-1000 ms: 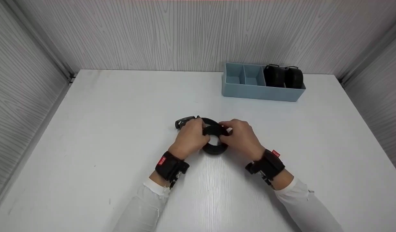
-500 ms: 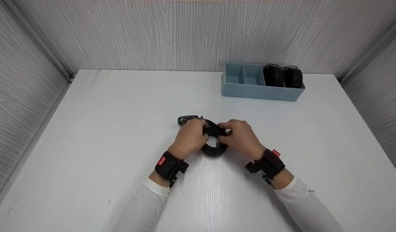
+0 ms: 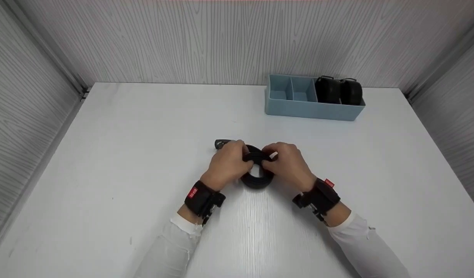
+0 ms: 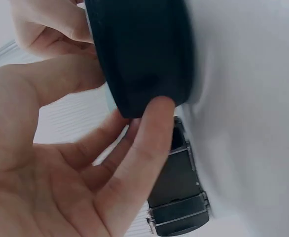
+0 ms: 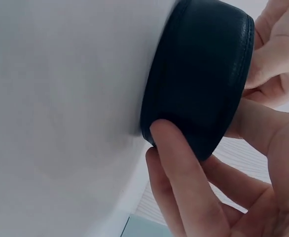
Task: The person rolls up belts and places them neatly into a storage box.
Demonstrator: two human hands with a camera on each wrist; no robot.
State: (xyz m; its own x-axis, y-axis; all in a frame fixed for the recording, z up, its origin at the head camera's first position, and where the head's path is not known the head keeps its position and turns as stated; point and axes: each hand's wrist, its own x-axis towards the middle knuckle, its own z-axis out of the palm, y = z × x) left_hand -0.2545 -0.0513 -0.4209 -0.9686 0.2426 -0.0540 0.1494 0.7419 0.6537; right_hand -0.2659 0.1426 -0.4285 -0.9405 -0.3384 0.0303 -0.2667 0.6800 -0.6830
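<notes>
A black leather belt (image 3: 257,183) stands on its edge on the white table, wound into a coil with a round hole in the middle. My left hand (image 3: 227,164) grips the coil's left side, thumb at the hole and fingers along the outside. From the right, my right hand (image 3: 289,164) holds it the same way. In the left wrist view the metal buckle (image 4: 179,182) lies beyond my left fingertips, at the belt's outer end. Stitching runs along the edge of the belt (image 5: 198,74) in the right wrist view.
At the back right stands a blue-grey divided box (image 3: 310,110). Its two right compartments hold rolled black belts (image 3: 328,90), buckles upward; the two left ones show bare bottoms. Wood-grain panels (image 3: 206,42) wall the table at the back and both sides.
The buckle end has drawn slightly right, closer to the coil, and the loose loop behind the coil has become smaller. Both hands stay in nearly the same place.
</notes>
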